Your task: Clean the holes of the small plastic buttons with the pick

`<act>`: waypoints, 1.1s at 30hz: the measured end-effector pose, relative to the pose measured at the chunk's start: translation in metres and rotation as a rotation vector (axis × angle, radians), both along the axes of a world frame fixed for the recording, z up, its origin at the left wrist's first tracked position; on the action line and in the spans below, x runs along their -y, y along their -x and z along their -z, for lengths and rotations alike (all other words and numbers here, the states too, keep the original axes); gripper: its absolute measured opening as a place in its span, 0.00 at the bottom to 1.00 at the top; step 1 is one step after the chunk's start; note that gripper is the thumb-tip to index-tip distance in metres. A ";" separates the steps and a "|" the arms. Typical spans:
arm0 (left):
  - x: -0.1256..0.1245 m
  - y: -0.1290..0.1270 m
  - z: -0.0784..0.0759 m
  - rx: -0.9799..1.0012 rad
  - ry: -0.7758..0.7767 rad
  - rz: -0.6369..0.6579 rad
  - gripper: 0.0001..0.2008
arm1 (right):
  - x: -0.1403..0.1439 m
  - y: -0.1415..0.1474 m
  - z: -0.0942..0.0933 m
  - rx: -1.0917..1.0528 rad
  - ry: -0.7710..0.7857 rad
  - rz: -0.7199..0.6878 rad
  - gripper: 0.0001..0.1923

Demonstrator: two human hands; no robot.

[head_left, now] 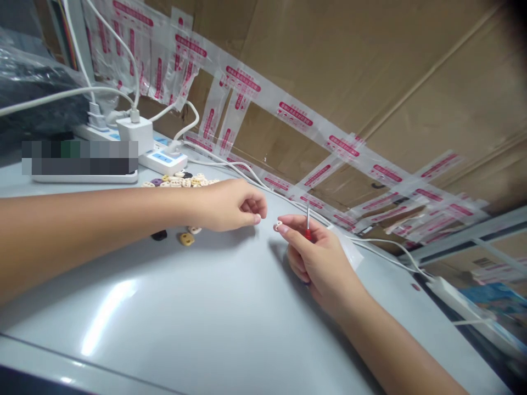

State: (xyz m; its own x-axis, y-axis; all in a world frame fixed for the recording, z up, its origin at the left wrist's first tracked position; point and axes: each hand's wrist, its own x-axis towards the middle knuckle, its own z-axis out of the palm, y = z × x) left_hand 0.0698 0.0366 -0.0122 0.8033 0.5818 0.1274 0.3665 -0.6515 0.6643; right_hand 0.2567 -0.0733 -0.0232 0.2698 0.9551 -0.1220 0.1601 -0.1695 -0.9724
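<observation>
My right hand (319,255) pinches a small white piece with holes (277,225) between thumb and forefinger. The same hand has a screwdriver (308,233) in it, its red handle partly hidden by the fingers and its metal shaft pointing up. Just to the left, my left hand (233,204) is closed, fingers curled and thumb pressed in; whatever it may hold is too small or hidden. Behind my left forearm lies a pile of small cream, yellow, purple and black pieces (197,180). In front of that wrist sit a yellow piece (186,239) and a black piece (159,235).
White power strips (164,160) with a plugged-in adapter (135,134) and cables stand at the back left. A taped cardboard wall (296,115) rises behind the grey table (214,318). A clear bag (349,252) lies beyond my right hand. Another power strip (473,312) is at the right.
</observation>
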 end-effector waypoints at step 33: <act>0.007 -0.005 0.001 0.245 0.285 0.095 0.10 | 0.000 0.006 -0.001 -0.006 -0.115 -0.012 0.19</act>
